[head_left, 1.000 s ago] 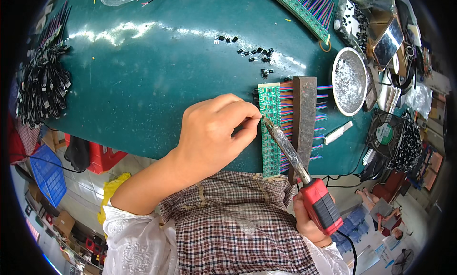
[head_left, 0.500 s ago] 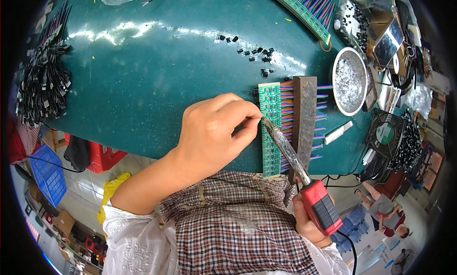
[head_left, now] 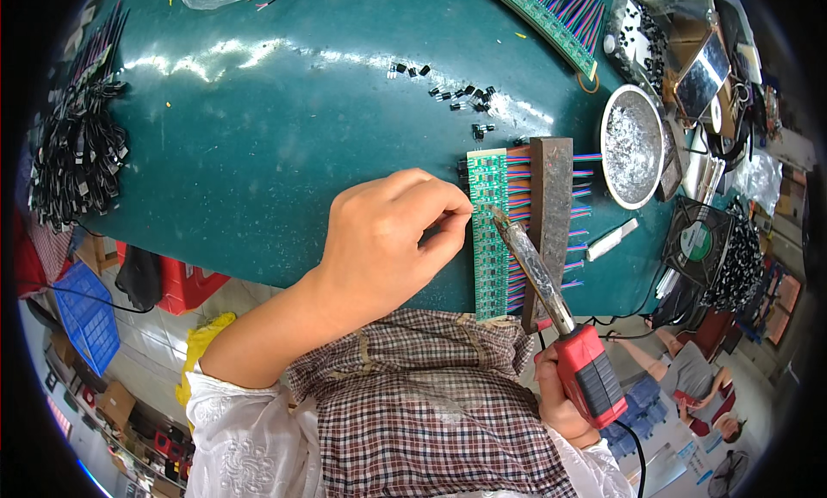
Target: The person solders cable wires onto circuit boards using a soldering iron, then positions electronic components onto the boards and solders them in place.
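Note:
A green circuit board strip [head_left: 491, 265] lies upright in view on the table, with coloured wires [head_left: 519, 192] running from its right side beneath a dark metal bar [head_left: 551, 214]. My left hand [head_left: 392, 235] is closed in a pinch at the board's left edge. Whatever sits between those fingertips is hidden. In my right hand [head_left: 564, 403] is a soldering iron [head_left: 590, 377] with a red and black handle. Its tip is over the board's right part, a little right of my left fingertips; whether it touches cannot be made out. Small black components [head_left: 465, 97] lie loose beyond the board.
A metal bowl [head_left: 633, 146] with silvery bits stands right of the bar, near a white stick [head_left: 612, 239] and a small fan [head_left: 694, 242]. Another wired board strip [head_left: 551, 31] lies at the far right. Black cables [head_left: 82, 153] are heaped at left. A person [head_left: 698, 377] sits beyond.
The soldering iron's tip has moved right, away from my left fingertips, and my right hand has shifted slightly right with it. My left hand stays in place.

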Motion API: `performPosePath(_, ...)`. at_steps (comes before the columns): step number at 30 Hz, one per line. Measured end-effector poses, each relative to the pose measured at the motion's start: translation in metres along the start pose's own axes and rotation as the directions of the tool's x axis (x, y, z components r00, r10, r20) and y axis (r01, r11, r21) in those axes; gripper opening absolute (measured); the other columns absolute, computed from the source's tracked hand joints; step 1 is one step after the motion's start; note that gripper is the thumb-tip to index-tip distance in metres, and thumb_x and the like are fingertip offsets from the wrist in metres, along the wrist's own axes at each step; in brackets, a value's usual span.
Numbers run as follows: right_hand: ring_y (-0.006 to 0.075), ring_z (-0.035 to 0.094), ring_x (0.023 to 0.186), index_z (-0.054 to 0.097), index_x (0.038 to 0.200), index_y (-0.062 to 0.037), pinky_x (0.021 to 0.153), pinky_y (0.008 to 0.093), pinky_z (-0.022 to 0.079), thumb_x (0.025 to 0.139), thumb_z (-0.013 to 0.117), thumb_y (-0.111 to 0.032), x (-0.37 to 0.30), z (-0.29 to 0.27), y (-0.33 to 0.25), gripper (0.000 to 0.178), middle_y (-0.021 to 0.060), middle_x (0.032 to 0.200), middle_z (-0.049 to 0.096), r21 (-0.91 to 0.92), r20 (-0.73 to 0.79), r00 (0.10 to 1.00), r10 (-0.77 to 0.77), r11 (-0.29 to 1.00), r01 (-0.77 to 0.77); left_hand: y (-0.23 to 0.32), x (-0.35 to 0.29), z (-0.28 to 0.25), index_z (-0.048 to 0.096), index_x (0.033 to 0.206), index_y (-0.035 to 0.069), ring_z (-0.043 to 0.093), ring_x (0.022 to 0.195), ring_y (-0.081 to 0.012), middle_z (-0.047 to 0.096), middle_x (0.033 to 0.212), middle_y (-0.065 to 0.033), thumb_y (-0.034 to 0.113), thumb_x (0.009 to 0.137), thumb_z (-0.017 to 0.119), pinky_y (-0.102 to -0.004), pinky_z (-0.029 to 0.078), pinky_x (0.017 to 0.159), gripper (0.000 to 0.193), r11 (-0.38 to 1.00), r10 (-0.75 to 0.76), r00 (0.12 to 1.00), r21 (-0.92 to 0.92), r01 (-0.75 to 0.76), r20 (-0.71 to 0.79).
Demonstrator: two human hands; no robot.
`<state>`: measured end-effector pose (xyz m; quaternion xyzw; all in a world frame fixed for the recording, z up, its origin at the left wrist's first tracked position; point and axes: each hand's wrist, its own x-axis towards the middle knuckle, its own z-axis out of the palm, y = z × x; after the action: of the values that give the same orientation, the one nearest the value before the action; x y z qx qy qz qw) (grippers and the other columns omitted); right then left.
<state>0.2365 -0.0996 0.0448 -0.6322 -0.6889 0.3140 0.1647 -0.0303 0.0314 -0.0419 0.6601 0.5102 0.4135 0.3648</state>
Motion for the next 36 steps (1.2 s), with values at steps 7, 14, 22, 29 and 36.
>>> performPosePath(7,0.0303,0.064,0.066,0.070,0.092,-0.0010,0.059,0.0375,0.053,0.065,0.076,0.006,0.003,0.001,-0.001,0.028,0.0134,0.085,0.065,0.042,0.009,1.000,-0.007,0.999,0.007,0.007,0.007,-0.014,0.075,0.093,0.001,0.073,0.071,-0.0160,0.074,0.086,-0.0100,-0.004,0.083,0.080,-0.0279,0.060,0.063,0.012,0.999,-0.033,0.999,0.016,0.032,0.042)
performPosePath(14,0.0320,0.065,0.067,0.070,0.090,-0.0009,0.060,0.0384,0.054,0.065,0.074,0.007,0.004,0.002,-0.002,0.027,0.0133,0.084,0.065,0.014,-0.050,0.999,-0.010,1.000,0.010,-0.025,0.056,-0.044,0.077,0.097,0.010,0.070,0.073,-0.0278,0.070,0.087,-0.0070,0.009,0.086,0.078,-0.0390,0.055,0.066,0.011,0.864,0.169,0.960,0.502,-0.035,-0.225)
performPosePath(22,0.0327,0.065,0.069,0.070,0.092,-0.0006,0.061,0.0390,0.055,0.066,0.074,0.007,0.017,-0.006,-0.014,0.028,0.0132,0.085,0.065,-0.033,0.006,0.999,-0.045,0.998,0.046,-0.022,0.055,-0.043,0.074,0.089,0.007,0.071,0.071,-0.0190,0.070,0.084,-0.0028,0.008,0.085,0.080,-0.0342,0.055,0.064,0.007,0.902,0.089,0.969,0.432,0.019,-0.229)
performPosePath(29,0.0333,0.065,0.070,0.070,0.094,-0.0005,0.062,0.0396,0.055,0.067,0.074,0.007,0.019,-0.008,-0.016,0.028,0.0136,0.086,0.065,-0.042,-0.040,0.994,-0.102,0.994,0.100,-0.012,0.039,-0.041,0.071,0.088,0.003,0.073,0.069,-0.0146,0.074,0.089,-0.0048,0.000,0.084,0.078,-0.0266,0.059,0.060,0.009,0.957,-0.049,0.967,0.266,0.118,-0.252)
performPosePath(36,0.0360,0.068,0.075,0.071,0.096,-0.0005,0.068,0.0408,0.058,0.069,0.075,0.006,0.004,-0.006,-0.006,0.028,0.0149,0.089,0.067,0.026,-0.030,0.999,0.010,1.000,-0.009,-0.012,0.031,-0.037,0.069,0.086,0.002,0.075,0.072,-0.0152,0.075,0.085,-0.0043,-0.002,0.082,0.077,-0.0259,0.060,0.062,0.010,0.995,-0.092,0.967,0.017,0.099,-0.239)
